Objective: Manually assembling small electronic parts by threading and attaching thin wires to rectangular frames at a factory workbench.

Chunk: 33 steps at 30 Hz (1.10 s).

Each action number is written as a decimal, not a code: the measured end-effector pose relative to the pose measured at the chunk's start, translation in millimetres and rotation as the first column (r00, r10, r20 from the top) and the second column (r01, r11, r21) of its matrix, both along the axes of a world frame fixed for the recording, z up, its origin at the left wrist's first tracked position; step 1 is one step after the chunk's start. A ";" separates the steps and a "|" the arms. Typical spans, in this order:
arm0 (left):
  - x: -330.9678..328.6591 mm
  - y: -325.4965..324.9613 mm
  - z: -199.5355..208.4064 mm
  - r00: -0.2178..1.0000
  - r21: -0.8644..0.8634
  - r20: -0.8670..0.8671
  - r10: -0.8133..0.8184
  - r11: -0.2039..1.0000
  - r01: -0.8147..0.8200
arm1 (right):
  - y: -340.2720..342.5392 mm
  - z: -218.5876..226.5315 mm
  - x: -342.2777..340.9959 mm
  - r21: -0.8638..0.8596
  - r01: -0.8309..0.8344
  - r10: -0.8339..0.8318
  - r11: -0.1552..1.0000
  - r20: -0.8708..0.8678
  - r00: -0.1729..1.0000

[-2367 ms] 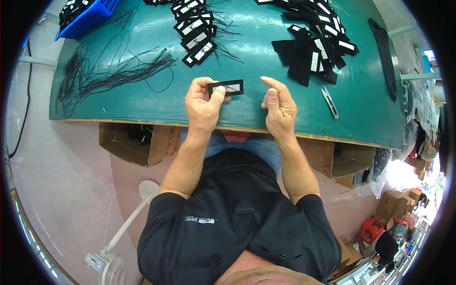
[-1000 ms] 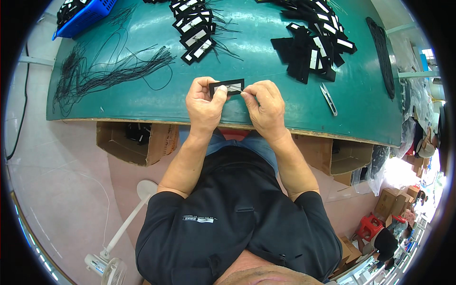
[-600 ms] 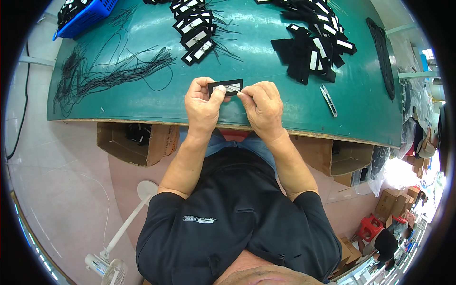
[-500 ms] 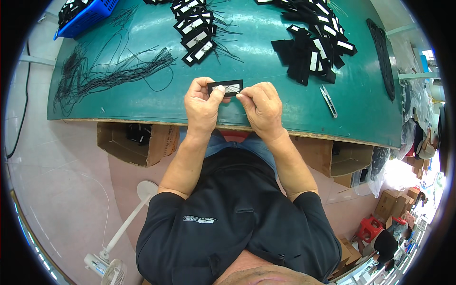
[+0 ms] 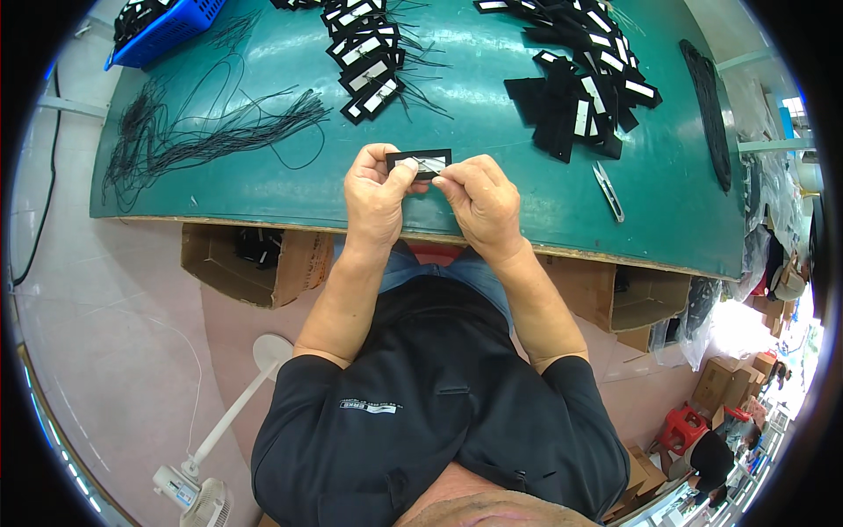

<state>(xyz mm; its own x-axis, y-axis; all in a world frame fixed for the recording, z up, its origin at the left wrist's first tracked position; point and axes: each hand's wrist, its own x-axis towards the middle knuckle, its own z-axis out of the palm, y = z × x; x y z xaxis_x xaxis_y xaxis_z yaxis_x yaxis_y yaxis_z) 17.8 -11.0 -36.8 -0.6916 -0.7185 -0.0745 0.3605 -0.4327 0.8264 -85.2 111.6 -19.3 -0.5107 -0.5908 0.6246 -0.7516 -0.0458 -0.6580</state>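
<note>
My left hand (image 5: pixel 376 193) grips a small black rectangular tag (image 5: pixel 420 155) with a white strip in its middle, the thumb pressing on the strip. At the tag's right end, my right hand (image 5: pixel 486 198) is closed in a pinch; what its fingertips hold is too small to make out. A thin dark line crosses the white strip. Farther off lies a row of similar tags (image 5: pixel 376 72) with thin black cords trailing from them. Right of that, more black pieces with white strips (image 5: pixel 581 114) lie in a heap.
Loose black cords (image 5: pixel 211 140) spread over the green table (image 5: pixel 457 105) at left. A bundle of black cords (image 5: pixel 705 114) lies at the right edge, with thread snips (image 5: pixel 608 191) nearer me. A blue basket (image 5: pixel 167 39) stands far left. Cardboard boxes (image 5: pixel 290 268) sit below the table edge.
Both hands stay almost in place, the tag still in the left. The right fingertips have shifted slightly left at the tag's end.
</note>
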 end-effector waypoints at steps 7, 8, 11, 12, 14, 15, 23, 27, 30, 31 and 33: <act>-1.8 2.7 0.2 1.000 -0.045 0.011 0.012 0.999 -0.011 | 11.1 9.6 7.7 0.031 0.026 -0.028 0.999 0.084 0.996; -1.7 4.0 0.9 1.000 -0.080 0.025 0.016 0.997 -0.014 | 10.0 9.3 7.4 0.033 0.024 -0.026 0.999 0.073 0.997; -1.4 9.3 0.9 0.998 -0.151 0.056 0.026 0.988 -0.017 | 6.1 7.4 6.6 0.037 0.026 -0.028 0.999 0.050 0.998; -1.2 11.0 0.6 0.997 -0.187 0.073 0.035 0.982 -0.021 | 3.0 6.1 6.2 0.038 0.028 -0.029 0.999 0.035 0.999; -1.8 12.5 0.1 0.995 -0.224 0.089 0.047 0.974 -0.026 | -3.0 4.5 4.3 0.039 0.031 -0.031 0.999 0.006 1.000; -2.7 12.5 -0.1 0.995 -0.232 0.089 0.054 0.972 -0.032 | -4.9 4.6 2.9 0.038 0.029 -0.030 0.999 0.005 1.000; -3.3 16.1 -5.2 0.991 -0.317 0.117 0.060 0.948 -0.020 | -11.4 11.3 -6.6 0.063 -0.009 0.007 0.998 0.034 0.999; -4.8 19.9 -5.5 0.986 -0.408 0.150 0.070 0.913 -0.003 | -11.2 12.9 -15.1 0.140 -0.076 0.074 0.987 0.023 0.997; -5.9 21.2 -2.8 0.985 -0.455 0.137 0.103 0.890 -0.029 | -15.9 15.1 -18.0 0.140 -0.136 0.128 0.981 0.066 0.990; -6.0 20.9 -2.6 0.985 -0.454 0.142 0.099 0.891 -0.024 | -18.1 16.5 -18.3 0.141 -0.135 0.127 0.981 0.065 0.990; -6.7 20.5 -2.0 0.984 -0.453 0.152 0.091 0.892 -0.012 | -23.4 20.9 -18.0 0.128 -0.082 0.084 0.988 -0.013 0.996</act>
<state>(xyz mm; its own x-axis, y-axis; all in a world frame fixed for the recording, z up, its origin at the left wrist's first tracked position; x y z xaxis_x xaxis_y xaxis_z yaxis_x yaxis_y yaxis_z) 11.1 9.5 -38.7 -0.6584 -0.7366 0.1544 0.2139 0.0135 0.9768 -103.2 88.2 1.6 -0.4459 -0.7058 0.5505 -0.7607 -0.0253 -0.6486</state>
